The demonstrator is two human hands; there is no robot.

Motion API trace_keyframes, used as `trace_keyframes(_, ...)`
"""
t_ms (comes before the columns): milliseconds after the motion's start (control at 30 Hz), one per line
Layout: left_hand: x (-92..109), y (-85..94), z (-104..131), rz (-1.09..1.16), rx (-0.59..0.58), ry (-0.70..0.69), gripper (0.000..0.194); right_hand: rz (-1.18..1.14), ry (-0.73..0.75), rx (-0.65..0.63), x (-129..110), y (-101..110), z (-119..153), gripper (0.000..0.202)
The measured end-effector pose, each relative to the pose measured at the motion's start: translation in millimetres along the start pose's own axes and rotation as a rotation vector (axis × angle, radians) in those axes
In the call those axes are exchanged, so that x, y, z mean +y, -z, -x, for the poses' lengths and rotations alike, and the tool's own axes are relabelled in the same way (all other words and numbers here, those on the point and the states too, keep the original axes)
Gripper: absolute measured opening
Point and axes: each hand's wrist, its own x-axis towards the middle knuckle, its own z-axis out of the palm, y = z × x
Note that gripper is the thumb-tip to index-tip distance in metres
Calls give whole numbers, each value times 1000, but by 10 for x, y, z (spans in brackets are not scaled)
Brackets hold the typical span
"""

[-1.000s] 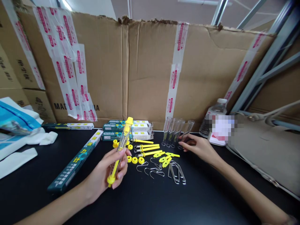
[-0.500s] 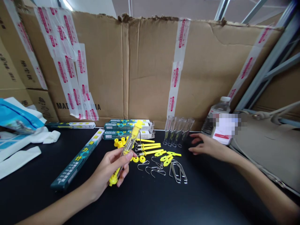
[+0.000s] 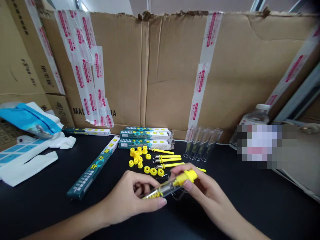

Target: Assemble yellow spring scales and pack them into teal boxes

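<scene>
A spring scale (image 3: pixel 168 187), a clear tube with a yellow cap and a metal spring inside, is held tilted between both hands. My left hand (image 3: pixel 135 195) wraps round the lower part of the tube and hides its end. My right hand (image 3: pixel 203 191) pinches the yellow cap at the upper end. Behind the hands lie yellow rods with springs (image 3: pixel 170 160), yellow rings (image 3: pixel 153 171) and yellow plugs (image 3: pixel 136 154). Wire hooks (image 3: pixel 178 195) are partly covered by the scale and my right hand. Several clear tubes (image 3: pixel 202 145) stand at the back right.
A long green-and-white box (image 3: pixel 95 168) lies on the black table to the left. More such boxes (image 3: pixel 145 144) are stacked at the back against a cardboard wall (image 3: pixel 170 83). Blue and white packaging (image 3: pixel 30 118) lies far left; a plastic bottle (image 3: pixel 261 115) stands at the right.
My right hand has come in from the right and closed on the yellow cap. My left hand has tipped the scale lower, towards the right. The view has turned slightly left.
</scene>
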Motion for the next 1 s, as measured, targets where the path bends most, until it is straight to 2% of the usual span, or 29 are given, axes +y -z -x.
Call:
trace_keyframes(133,13,8,4,-19,-30,79,36,-10,2,65,66,-32,86,33)
trace_keyframes(267,53,103,-13,-70,-34,28,32,40,-8,123,56,13,119,31)
trace_keyframes(367,85,187,-31,-128,-42,-1,25,184,17,168,35,71,128,26)
trace_keyframes(500,108,254,-44,-156,-8,-7,23,422,197,130,16,150,104,14)
trace_keyframes(600,119,281,-36,-167,40,-26,29,561,296,57,22,165,81,19)
trace_keyframes(733,151,337,-36,-233,62,-85,40,640,306,-18,63,128,87,11)
trace_keyframes(800,169,407,-86,-266,8,-92,43,640,305,4,81,113,99,13)
trace_keyframes(867,176,521,-193,-272,44,-124,38,624,305,55,87,109,105,16)
trace_keyframes(933,161,675,-355,-435,139,-194,41,594,289,119,82,111,99,19)
trace_keyframes(1000,122,845,-549,-837,269,-321,44,560,257,183,72,116,85,23)
